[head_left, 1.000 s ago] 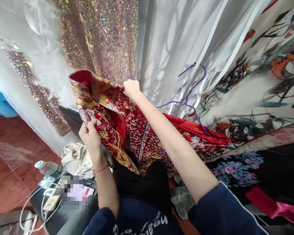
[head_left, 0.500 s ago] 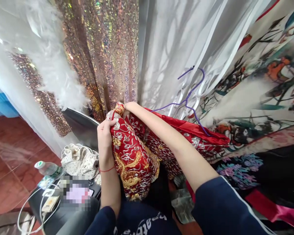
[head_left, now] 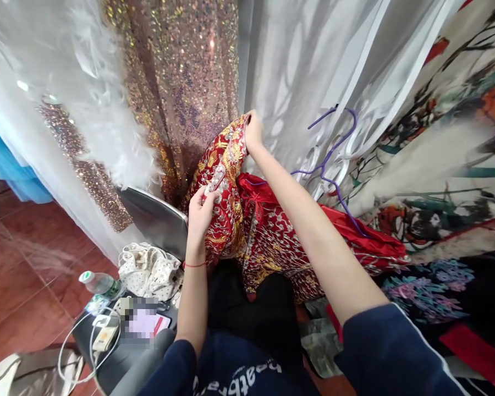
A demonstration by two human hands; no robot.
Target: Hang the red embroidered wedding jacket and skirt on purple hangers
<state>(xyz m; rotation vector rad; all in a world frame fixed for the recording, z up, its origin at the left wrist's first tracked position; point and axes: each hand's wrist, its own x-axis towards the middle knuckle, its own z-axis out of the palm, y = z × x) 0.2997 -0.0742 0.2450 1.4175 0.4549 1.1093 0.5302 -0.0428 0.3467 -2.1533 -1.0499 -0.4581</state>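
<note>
"How are the arms held?"
"The right arm stretches forward and slants inward; the left arm bends at the elbow."
"And the hands?"
"The right hand is higher and farther out, curled; the left hand sits lower, its fingers bent toward the thumb."

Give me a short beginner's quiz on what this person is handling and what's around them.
1. True or false: a red bracelet circles the left wrist.
2. What does the right hand grip? A) a bottle; B) red embroidered fabric; C) white feathers.
3. Fill in the colour: the hanger is ____.

Key: 1 true; 2 B; 3 purple.
</note>
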